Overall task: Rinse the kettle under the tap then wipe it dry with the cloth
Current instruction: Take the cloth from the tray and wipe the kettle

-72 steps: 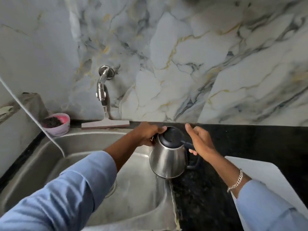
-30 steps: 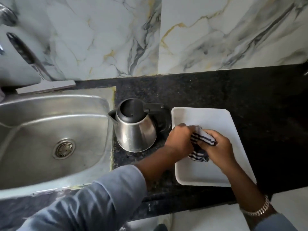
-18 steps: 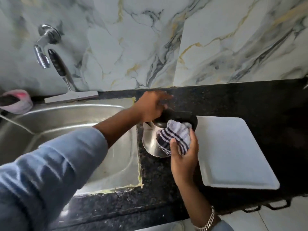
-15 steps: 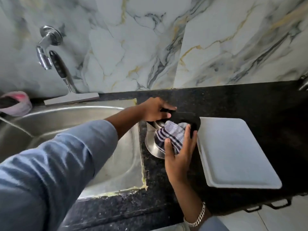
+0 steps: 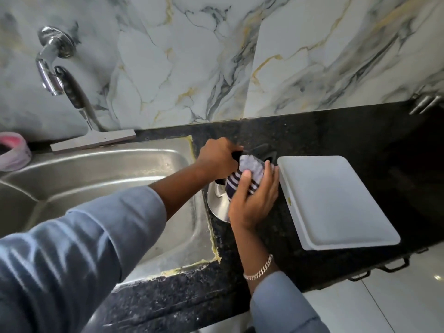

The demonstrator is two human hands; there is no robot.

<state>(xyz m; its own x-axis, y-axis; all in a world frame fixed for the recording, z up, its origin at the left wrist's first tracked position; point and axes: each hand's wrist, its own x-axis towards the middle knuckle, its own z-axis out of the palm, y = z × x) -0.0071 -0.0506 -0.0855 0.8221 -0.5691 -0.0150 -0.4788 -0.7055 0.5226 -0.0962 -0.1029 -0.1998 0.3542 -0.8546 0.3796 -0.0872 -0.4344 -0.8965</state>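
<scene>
The steel kettle [image 5: 217, 203] with its black lid stands on the black counter just right of the sink, mostly hidden by both hands. My left hand [image 5: 217, 158] grips its black top from the left. My right hand [image 5: 254, 200] presses a crumpled white cloth with dark stripes [image 5: 249, 170] against the kettle's near side and upper part. Only the lower steel wall and a bit of the black handle [image 5: 265, 150] show. The tap [image 5: 51, 66] is on the marble wall at upper left, with no water seen running.
The steel sink [image 5: 101, 169] lies to the left. A squeegee [image 5: 93, 140] leans behind it, and a pink bowl [image 5: 13, 155] sits at the far left. A white tray [image 5: 334, 200] lies right beside the kettle. The counter's front edge runs below.
The kettle went from the sink's edge to the counter. Both hands took the cloth from the tray. My left hand now holds the kettle's top and my right hand has slid the cloth higher.
</scene>
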